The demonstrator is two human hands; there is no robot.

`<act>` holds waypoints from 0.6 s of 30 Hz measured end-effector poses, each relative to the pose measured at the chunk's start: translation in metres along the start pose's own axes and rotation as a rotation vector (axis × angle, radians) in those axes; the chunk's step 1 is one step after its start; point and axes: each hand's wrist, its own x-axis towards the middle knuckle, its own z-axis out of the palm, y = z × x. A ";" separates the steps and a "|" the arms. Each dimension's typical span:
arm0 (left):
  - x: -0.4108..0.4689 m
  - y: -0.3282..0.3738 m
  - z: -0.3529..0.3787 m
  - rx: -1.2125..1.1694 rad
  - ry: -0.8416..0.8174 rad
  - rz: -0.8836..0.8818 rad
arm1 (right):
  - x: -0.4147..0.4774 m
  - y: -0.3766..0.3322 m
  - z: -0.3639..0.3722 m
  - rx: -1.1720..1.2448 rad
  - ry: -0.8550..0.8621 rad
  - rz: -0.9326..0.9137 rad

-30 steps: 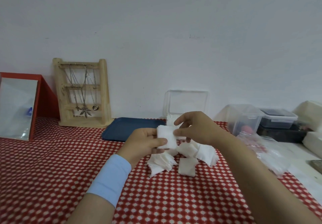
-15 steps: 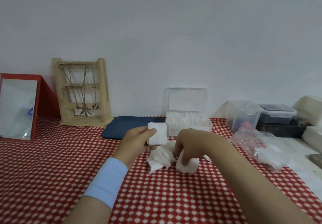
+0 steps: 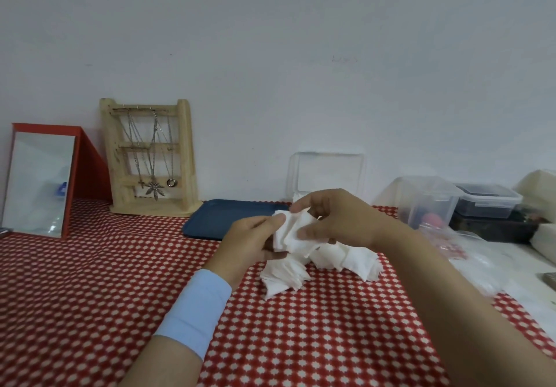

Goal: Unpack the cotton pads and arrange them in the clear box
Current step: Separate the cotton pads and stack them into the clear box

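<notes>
A small stack of white cotton pads (image 3: 293, 233) was held between both hands, raised just above the tabletop. The left hand (image 3: 249, 243) gripped one edge between thumb and fingers. The right hand (image 3: 340, 221) curled over the top and pinched the opposite side. I judged this was to square the stack so it would slot neatly into place. More loose pads (image 3: 282, 280) lay in fanned heaps on the red checked cloth (image 3: 90, 296) directly beneath, touching one another, within easy reach. The clear box (image 3: 326, 173) stood just behind the hands with its lid upright; I could not see its body, which the hands hid. A blue tray (image 3: 228, 218) lay to its left, and a crumpled plastic bag (image 3: 469, 254) lay off to the right
</notes>
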 end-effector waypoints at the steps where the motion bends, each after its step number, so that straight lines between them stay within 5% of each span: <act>1: -0.001 0.000 0.001 0.003 -0.036 0.000 | 0.001 -0.002 0.003 -0.002 0.039 -0.005; 6: -0.002 0.000 -0.001 -0.044 -0.047 0.032 | 0.004 -0.006 0.013 0.170 0.253 0.084; 10: 0.001 -0.001 -0.004 -0.125 -0.010 0.028 | 0.003 -0.006 0.012 0.304 0.189 0.247; 18: 0.003 -0.002 -0.007 -0.204 0.103 -0.011 | 0.004 -0.005 0.012 0.328 0.335 0.196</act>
